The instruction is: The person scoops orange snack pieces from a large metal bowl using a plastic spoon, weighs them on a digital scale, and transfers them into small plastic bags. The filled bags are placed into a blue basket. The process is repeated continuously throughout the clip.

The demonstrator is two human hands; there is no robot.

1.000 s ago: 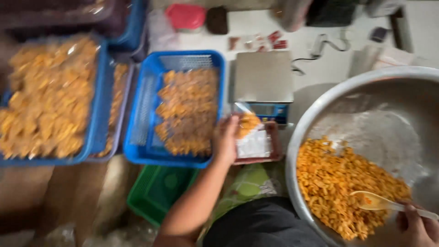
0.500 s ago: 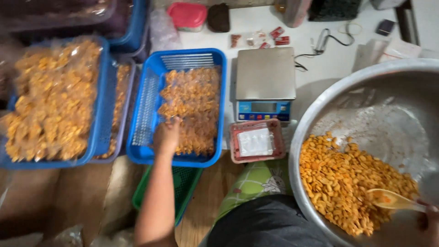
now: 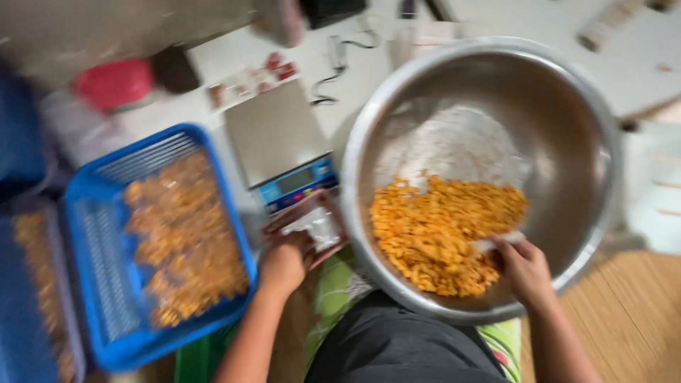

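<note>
- Orange snack pieces (image 3: 443, 234) lie heaped in the near half of a large steel bowl (image 3: 567, 106); the far half shows only a floury white film, so by the look of it a good share is already out, with plenty left.
- Right hand (image 3: 523, 268) is in the bowl at the heap's edge, its grip closed on a pale scoop (image 3: 496, 242) pushed into the pieces.
- Left hand (image 3: 287, 261) rests on a small reddish tray (image 3: 312, 223) with a clear bag in it, just in front of the scale (image 3: 280, 145); blur hides whether the fingers clasp it.
- Blue basket (image 3: 106, 333) to the left holds many filled packets, spread across most of its floor.
- Cable, red lid and small clutter sit behind on the white worktop (image 3: 525, 25); nothing lies between bowl and tray.
</note>
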